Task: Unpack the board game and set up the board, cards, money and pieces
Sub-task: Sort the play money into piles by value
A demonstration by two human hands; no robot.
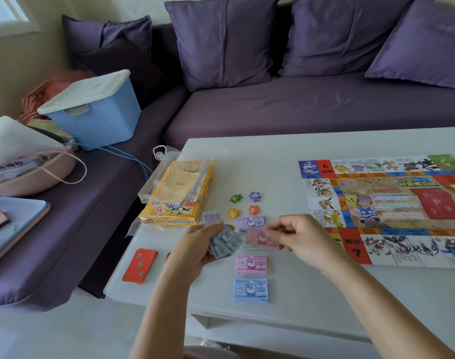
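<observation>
On the left of the white desk point(298, 314), near the edge, lies a small red stack of cards point(139, 266). Farther back is the yellow cardboard game box point(178, 194), lying flat in clear plastic wrap.

Next comes the left hand point(195, 251). Its fingers are curled round a bunch of blue paper money notes point(225, 243), spread out like a fan. A pale note sticks up just behind it, but it is too blurry to tell if the hand holds it.

Just past the hand, four little star-shaped plastic pieces point(243, 204) sit close together: green, purple, yellow and orange. Below them the sorted money lies in a line from far to near: a purple paper pile point(251, 223), a pink paper pile point(252, 264) and a blue paper pile point(251, 289).

The right hand point(298, 240) pinches one pink paper note point(262, 238) by its edge, with thumb and fingers close together. The note is in the air between the purple and pink piles.

I think this money is very thin, light and floppy. Notes likely stick together or slide apart, so a soft pinch at one short edge looks best. A hard squeeze could crease it.

On the far right the colourful paper game board point(386, 208) lies open and flat.
</observation>
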